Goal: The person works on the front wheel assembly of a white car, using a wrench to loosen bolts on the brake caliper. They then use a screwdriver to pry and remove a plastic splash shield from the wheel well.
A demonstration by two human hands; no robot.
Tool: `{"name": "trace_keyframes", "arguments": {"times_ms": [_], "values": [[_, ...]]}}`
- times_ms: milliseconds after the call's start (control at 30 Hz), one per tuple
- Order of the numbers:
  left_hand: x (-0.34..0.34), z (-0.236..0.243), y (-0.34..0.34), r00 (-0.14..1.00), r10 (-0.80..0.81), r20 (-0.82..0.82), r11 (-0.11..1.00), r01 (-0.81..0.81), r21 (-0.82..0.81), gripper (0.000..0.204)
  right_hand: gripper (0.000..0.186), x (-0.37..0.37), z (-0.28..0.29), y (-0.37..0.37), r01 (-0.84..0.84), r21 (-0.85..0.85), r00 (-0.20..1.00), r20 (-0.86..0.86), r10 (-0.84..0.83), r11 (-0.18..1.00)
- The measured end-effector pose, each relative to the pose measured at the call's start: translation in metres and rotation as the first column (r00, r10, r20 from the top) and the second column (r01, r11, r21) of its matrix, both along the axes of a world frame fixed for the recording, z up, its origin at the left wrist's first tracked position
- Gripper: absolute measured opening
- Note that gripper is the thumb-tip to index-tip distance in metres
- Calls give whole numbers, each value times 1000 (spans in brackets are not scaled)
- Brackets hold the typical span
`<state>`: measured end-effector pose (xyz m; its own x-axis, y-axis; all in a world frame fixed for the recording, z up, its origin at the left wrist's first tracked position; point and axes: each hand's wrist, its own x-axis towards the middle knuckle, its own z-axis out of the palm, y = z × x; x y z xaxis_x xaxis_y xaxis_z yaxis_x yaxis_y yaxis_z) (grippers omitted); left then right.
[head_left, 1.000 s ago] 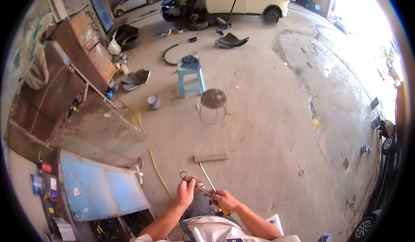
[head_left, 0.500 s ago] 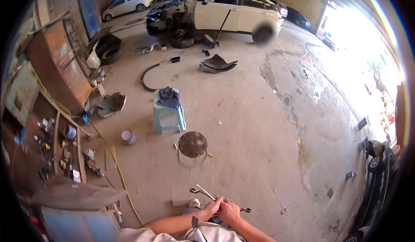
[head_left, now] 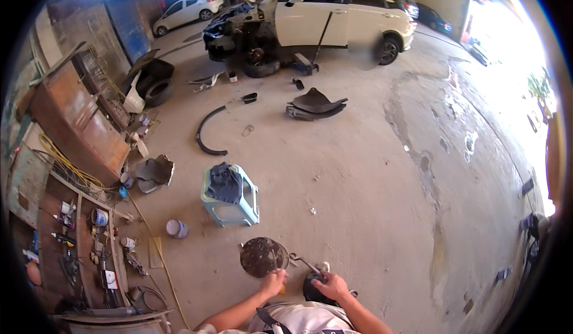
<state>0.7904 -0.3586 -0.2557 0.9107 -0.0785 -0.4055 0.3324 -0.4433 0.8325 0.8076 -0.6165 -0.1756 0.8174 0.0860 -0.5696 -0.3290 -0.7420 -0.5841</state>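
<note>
Both hands are low in the view, in front of my body. My left hand is closed around a thin rod-like tool, with a bit of orange showing below the fist; its exact kind I cannot make out. Apart from it, my right hand is closed on a long ring wrench, whose bent ring end points forward and left. Just beyond my left hand stands a round stool with a worn, speckled dark top. A dark rounded shape lies under the right hand, partly hidden.
A pale blue plastic stool carries a dark cloth. Beside it stands a small paint can. Shelves with tools line the left. Farther off are black car parts, a hose and a white car with its front stripped.
My hands, together before, have moved apart. The left now has the thin rod on the left, and the right keeps the wrench. The view has shifted, and the stools appear lower and nearer.
</note>
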Motion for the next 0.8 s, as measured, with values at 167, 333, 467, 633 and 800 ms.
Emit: {"name": "trace_keyframes", "arguments": {"times_ms": [167, 333, 467, 633, 800], "values": [[44, -13, 56, 967, 234, -100, 859, -157, 487, 45, 58, 180, 9, -52, -86, 4, 996, -9, 86, 996], [-50, -109, 91, 851, 292, -437, 774, 58, 631, 39, 43, 341, -16, -64, -94, -54, 988, 116, 100, 994], [-58, -166, 103, 767, -312, -561, 663, 599, 450, 36, 40, 425, -110, -103, -71, -197, 988, 123, 97, 978], [141, -181, 120, 851, 194, -488, 894, 51, 445, 38, 42, 446, -204, -180, -129, -545, 979, -205, 18, 828], [476, -81, 197, 865, 466, -188, 824, -347, 448, 45, 23, 514, -189, -233, 384, -523, 741, -318, -592, 761]]}}
